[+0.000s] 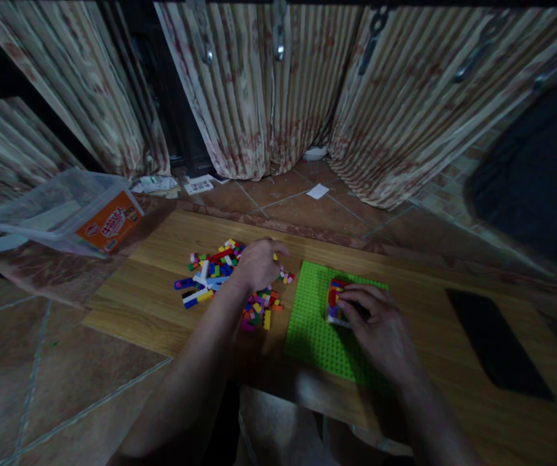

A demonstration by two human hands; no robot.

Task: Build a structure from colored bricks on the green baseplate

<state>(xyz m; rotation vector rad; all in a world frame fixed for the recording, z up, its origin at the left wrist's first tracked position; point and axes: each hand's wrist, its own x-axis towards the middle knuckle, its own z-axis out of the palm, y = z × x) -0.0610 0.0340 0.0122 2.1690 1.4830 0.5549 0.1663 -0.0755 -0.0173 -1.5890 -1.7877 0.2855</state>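
My left hand [259, 264] is over the right side of a loose pile of colourful toy bricks [217, 268]. Its fingers reach out to the right and look apart, though the hand itself hides part of them. A green studded baseplate [307, 330] lies on the wooden table, right of the pile. On it sits a small build of toy bricks [332, 299], with red, blue, yellow and white showing. The thumb and fingers of my right hand [378, 320] close on this build from the right and cover much of it.
A dark flat slab [496, 343] lies on the right part of the wooden table [137, 278]. Beyond its left end, a clear plastic bin [65, 210] with an orange label stands on the floor. Striped curtains [259, 90] hang behind, and paper scraps [317, 191] lie on the tiles.
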